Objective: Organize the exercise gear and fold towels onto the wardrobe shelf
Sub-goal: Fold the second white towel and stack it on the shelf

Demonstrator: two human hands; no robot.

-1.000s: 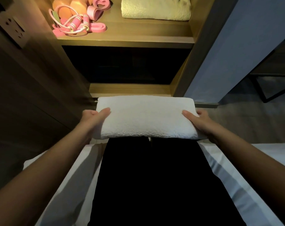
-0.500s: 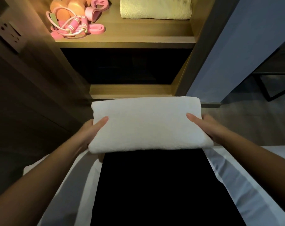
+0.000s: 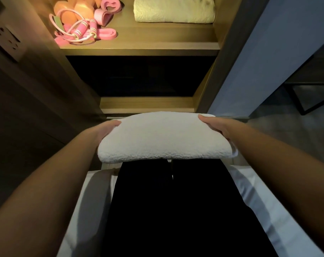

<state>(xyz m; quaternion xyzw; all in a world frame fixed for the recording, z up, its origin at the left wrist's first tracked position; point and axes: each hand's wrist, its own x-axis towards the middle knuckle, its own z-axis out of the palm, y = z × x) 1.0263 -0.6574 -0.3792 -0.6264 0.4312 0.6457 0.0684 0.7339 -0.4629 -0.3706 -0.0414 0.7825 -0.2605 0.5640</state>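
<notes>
Head view: folded white towel (image 3: 165,138), held below the lit shelf (image 3: 148,40).
My left hand (image 3: 107,129): grips one end — fingers hidden underneath.
My right hand (image 3: 215,127): grips the other end.
On shelf: pale towel (image 3: 174,13) — cut off.

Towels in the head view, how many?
2. A folded white terry towel gripped between the left hand and the right hand; a folded pale-yellow towel on the lit wooden wardrobe shelf, right side. The dark compartment below may hide more.
</notes>
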